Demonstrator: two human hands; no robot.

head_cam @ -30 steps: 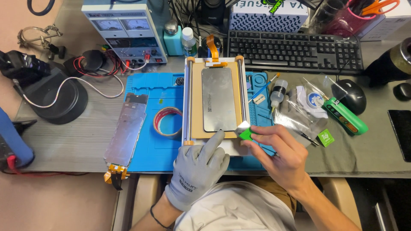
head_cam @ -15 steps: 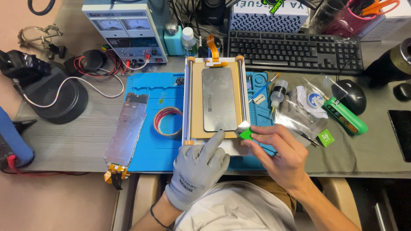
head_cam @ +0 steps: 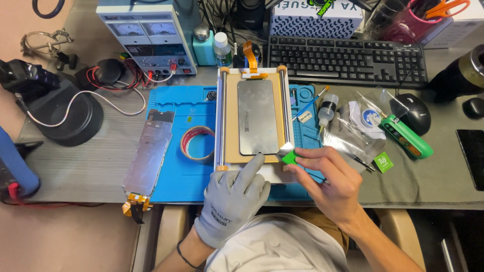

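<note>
A grey phone screen panel [head_cam: 258, 116] lies flat on the tan pad of a white separator machine [head_cam: 221, 126], an orange flex cable at its far end. My left hand [head_cam: 233, 199], in a grey glove, presses its index finger on the panel's near edge. My bare right hand [head_cam: 325, 181] pinches a small green pick [head_cam: 289, 157] at the panel's near right corner, where a thin clear sheet lifts slightly.
A blue work mat [head_cam: 176, 176] holds a tape roll [head_cam: 196, 142] and a metal phone frame [head_cam: 149, 151]. A bench power supply [head_cam: 146, 32], keyboard [head_cam: 348, 60], mouse [head_cam: 414, 113], small bottle [head_cam: 327, 107], green tool [head_cam: 406, 136] and plastic bags surround it.
</note>
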